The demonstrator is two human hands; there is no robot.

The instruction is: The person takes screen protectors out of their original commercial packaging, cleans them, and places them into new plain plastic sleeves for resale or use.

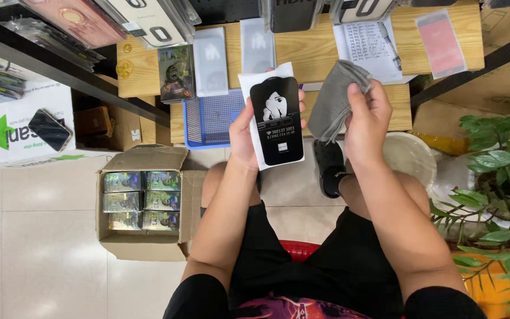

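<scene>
Both hands grip: left half-hidden behind a black screen protector, right clutching a grey cloth.

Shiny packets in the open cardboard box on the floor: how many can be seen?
6 shiny packets show in the cardboard box, two columns of three: left column; right column. More may lie hidden underneath.

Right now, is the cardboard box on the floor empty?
No, the cardboard box is open and holds shiny packets stacked in two rows.
</scene>
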